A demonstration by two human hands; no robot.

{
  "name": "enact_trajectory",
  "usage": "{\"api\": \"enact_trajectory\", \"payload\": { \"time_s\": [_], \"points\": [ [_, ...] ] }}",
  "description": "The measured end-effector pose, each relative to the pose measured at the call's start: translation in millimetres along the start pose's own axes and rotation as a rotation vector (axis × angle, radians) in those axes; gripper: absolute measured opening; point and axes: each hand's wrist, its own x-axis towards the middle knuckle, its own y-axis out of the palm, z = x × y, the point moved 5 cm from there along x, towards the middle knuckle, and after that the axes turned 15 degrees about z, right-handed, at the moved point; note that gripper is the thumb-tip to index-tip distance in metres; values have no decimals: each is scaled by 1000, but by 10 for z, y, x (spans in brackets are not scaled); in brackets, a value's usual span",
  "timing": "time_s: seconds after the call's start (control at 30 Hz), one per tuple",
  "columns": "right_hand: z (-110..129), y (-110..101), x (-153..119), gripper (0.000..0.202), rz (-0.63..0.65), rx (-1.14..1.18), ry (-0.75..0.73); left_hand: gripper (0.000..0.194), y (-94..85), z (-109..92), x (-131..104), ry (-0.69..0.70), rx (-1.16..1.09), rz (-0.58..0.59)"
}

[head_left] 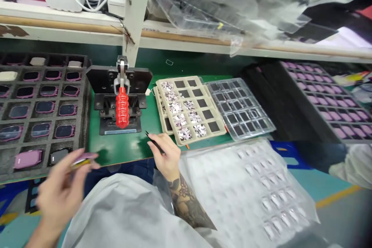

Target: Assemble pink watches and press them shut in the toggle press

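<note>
My left hand [59, 193], slightly blurred, holds a small purple watch case [85, 157] between thumb and fingers; a yellow strip shows along its side. It hovers over the front right corner of a grey foam tray [85, 124] with purple-framed watch cases in its pockets. My right hand [167, 155] grips dark tweezers [155, 142], their tips pointing up and left over the green bench. Between and beyond both hands stands a black clamp fixture [100, 100] with a red toggle handle [122, 108] pointing down toward me.
Stacked beige trays [215, 114] hold small white-and-dark pieces and black squares. Beside them lies a clear plastic tray [269, 124]. A white bubble-pocket tray [215, 186] lies near my right forearm. Foam trays of purple parts [328, 97] stand farther right. A shelf [99, 25] crosses above the bench.
</note>
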Motion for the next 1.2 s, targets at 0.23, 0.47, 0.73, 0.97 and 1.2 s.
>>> {"api": "enact_trajectory", "payload": {
  "time_s": [0.23, 0.47, 0.73, 0.97, 1.2],
  "points": [
    [-167, 7, -54, 10, -109, 232, 239, 53, 1208, 48, 405, -277, -691, 437],
    [170, 221, 107, 14, -54, 532, 80, 56, 1237, -27, 396, -290, -696, 462],
    [186, 349, 235, 17, 3, 517, 29, 53, 1184, -20, 379, -277, -619, 492],
    [113, 390, 221, 8, 44, 700, 225, 56, 1164, 25, 377, -253, -579, 503],
    [102, 126, 181, 10, -116, 622, 124, 55, 1179, -2, 396, -269, -716, 374]
  ]
}}
